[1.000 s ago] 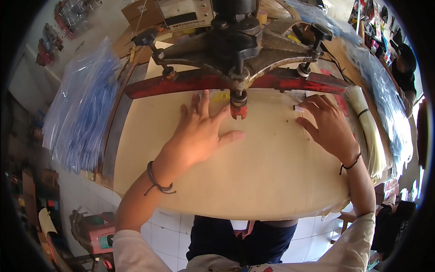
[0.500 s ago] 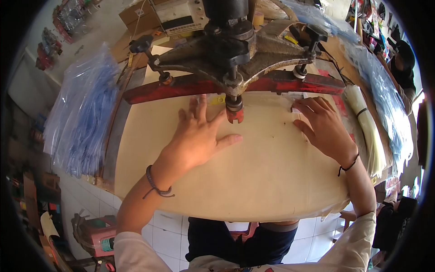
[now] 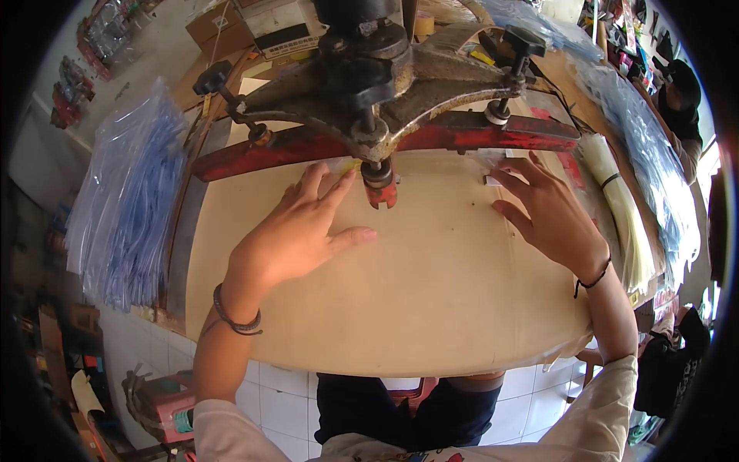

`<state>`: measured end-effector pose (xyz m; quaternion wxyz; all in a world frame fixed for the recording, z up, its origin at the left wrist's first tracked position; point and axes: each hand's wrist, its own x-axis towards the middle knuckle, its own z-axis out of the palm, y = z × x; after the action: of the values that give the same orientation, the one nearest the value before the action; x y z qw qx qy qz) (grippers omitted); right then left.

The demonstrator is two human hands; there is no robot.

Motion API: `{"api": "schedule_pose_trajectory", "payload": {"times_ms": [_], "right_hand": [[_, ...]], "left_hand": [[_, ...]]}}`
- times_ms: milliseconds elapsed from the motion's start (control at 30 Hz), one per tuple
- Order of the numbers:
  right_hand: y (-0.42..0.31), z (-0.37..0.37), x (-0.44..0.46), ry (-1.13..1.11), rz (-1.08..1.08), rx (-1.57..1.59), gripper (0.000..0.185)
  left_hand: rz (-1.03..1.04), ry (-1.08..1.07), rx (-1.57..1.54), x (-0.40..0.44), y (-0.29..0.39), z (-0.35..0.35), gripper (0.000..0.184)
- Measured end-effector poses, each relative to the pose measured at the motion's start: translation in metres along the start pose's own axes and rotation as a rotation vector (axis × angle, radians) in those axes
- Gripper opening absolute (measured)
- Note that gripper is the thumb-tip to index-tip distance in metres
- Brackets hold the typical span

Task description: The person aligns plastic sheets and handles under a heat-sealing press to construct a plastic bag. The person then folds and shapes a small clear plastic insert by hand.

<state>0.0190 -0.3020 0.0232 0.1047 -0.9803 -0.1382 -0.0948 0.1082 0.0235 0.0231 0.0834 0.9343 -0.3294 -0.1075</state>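
My left hand (image 3: 292, 231) is open over the tan sheet-covered tabletop (image 3: 400, 308), its fingers apart and its fingertips close to the red press bar (image 3: 477, 135). A small yellow piece (image 3: 350, 165) shows beside its index fingertip. To its right, the notched red end piece (image 3: 382, 194) hangs from the press frame (image 3: 431, 85). My right hand (image 3: 550, 212) rests with spread fingers at the right side of the sheet. Near its fingertips lies a bit of clear plastic film (image 3: 481, 157) with a small white edge; whether the fingers touch it I cannot tell.
A stack of clear bluish plastic bags (image 3: 135, 208) lies at the left edge. On the right are a banded bundle of pale plastic strips (image 3: 616, 204) and more clear plastic bags (image 3: 647, 146). Cardboard boxes (image 3: 219, 31) stand behind. A person (image 3: 681, 100) is at the far right.
The view has shifted slightly, so the press appears further left. My left hand has moved left, away from the notched end piece. My right hand has barely moved.
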Motion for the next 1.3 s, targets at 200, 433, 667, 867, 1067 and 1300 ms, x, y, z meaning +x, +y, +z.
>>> {"api": "schedule_pose_trajectory", "payload": {"times_ms": [200, 433, 667, 867, 1067, 1300], "right_hand": [[0.000, 0.002, 0.000, -0.017, -0.011, -0.004, 0.037], [0.001, 0.003, -0.003, -0.033, -0.010, -0.034, 0.040], [-0.004, -0.001, -0.001, -0.057, 0.020, -0.031, 0.043], [-0.013, 0.002, -0.006, -0.082, 0.091, -0.047, 0.048], [-0.014, 0.001, -0.005, -0.088, 0.093, -0.021, 0.049], [-0.004, 0.008, 0.001, 0.057, -0.018, -0.110, 0.037]], "left_hand": [[0.126, -0.042, 0.031, -0.006, -0.023, -0.012, 0.092], [0.062, -0.092, -0.065, -0.008, -0.021, -0.015, 0.088], [0.040, -0.097, 0.036, -0.017, -0.011, -0.013, 0.090], [0.020, -0.118, 0.040, -0.018, -0.011, -0.010, 0.094], [0.012, -0.118, 0.028, -0.020, -0.010, -0.010, 0.097], [0.021, -0.016, 0.002, -0.017, -0.008, -0.007, 0.094]]}}
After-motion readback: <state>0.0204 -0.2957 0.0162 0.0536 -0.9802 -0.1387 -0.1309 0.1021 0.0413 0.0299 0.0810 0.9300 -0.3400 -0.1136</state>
